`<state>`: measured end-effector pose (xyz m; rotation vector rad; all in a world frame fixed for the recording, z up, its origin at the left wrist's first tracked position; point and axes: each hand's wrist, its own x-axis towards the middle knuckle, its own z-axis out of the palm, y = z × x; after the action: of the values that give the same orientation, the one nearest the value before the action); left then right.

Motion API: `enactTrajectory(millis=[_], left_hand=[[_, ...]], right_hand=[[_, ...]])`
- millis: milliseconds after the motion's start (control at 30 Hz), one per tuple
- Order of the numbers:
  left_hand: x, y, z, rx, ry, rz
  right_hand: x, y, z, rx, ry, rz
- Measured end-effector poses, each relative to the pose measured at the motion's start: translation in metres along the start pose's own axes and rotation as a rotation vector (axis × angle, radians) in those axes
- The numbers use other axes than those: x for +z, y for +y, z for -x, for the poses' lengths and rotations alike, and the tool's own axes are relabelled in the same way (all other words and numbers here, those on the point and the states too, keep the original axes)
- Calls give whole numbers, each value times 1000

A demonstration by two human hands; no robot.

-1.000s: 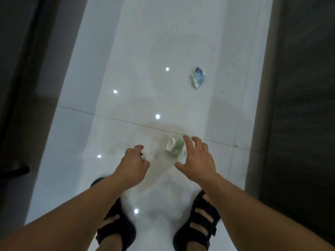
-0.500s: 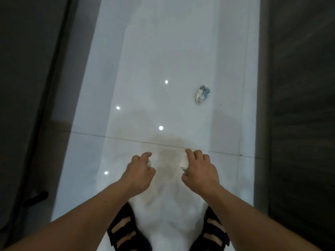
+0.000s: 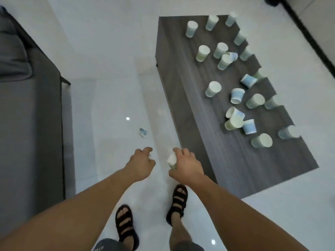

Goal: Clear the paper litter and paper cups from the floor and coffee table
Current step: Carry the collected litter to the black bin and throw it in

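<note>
Left hand (image 3: pixel 141 163) & right hand (image 3: pixel 186 165) bare, forearms too. Black open-toe sandals, 3 straps ea.: left sandal (image 3: pixel 125 223), right sandal (image 3: pixel 178 201). Dark grey shorts (image 3: pixel 107 245) at btm edge; pale lettering on left leg, unreadable.

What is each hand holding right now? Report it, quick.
Left hand: fingers curled, pinching a small paper scrap, mostly hidden.
Right hand: gripping a crushed paper cup.

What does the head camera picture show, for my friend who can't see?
A person's right hand holds a paper cup above a white floor, beside a grey coffee table dotted with many paper cups. A blue paper scrap lies ahead.
</note>
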<state>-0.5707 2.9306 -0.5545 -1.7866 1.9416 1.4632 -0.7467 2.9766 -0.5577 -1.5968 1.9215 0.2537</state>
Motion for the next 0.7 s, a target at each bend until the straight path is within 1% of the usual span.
enactTrajectory(millis=[167,333,433,533,700], left_hand=[[1,91,56,144,-57,-189],[40,187,91,306,-107,-374],[86,253,103,370,-133,-498],[147,326,114,434,-186,-584],[249,432,130,589,-294,-657]], right_hand=[[-47,40,95,92,45,-54],[-78,126,176,292,120,-248],[-92,194,220,371,168,-308],[-103,269,271,466,262,-361],[-114,377,344,585,364,-412]])
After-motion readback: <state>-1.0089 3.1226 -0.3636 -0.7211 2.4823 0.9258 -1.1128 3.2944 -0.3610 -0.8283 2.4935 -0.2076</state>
